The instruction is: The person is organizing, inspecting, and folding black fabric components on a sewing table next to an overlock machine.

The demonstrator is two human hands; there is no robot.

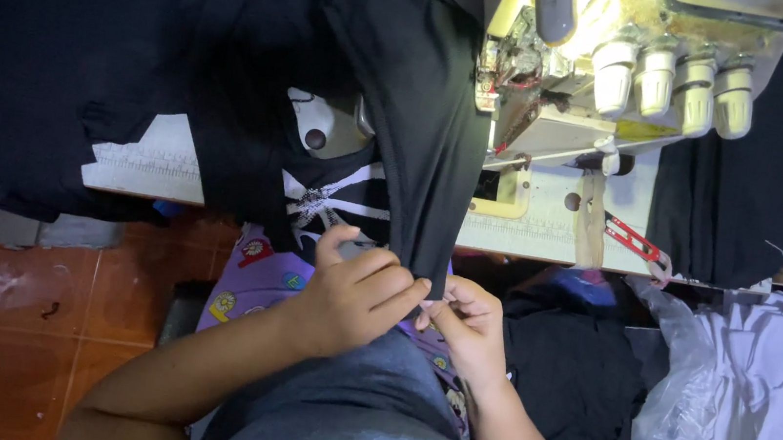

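Head-camera view down onto a sewing table [152, 168]. Left hand [353, 299] with fingers curled shut, pinching the lower end of a black fabric strip [425, 145]. Right hand [468, 327] just beside it, fingertips closed on the same end of the strip, both hands touching at the edge. Strip hanging taut from the front of a cream overlock sewing machine [615, 69] down past the table edge to the hands. Four pale thread knobs [672, 85] in a row on the machine. Large heap of black cloth [87, 48] spread across the left of the table. Red-handled snips [635, 240] near the table's front edge, right of the machine. White fabric in clear plastic [745, 398] at lower right, above orange floor tiles [38, 307].
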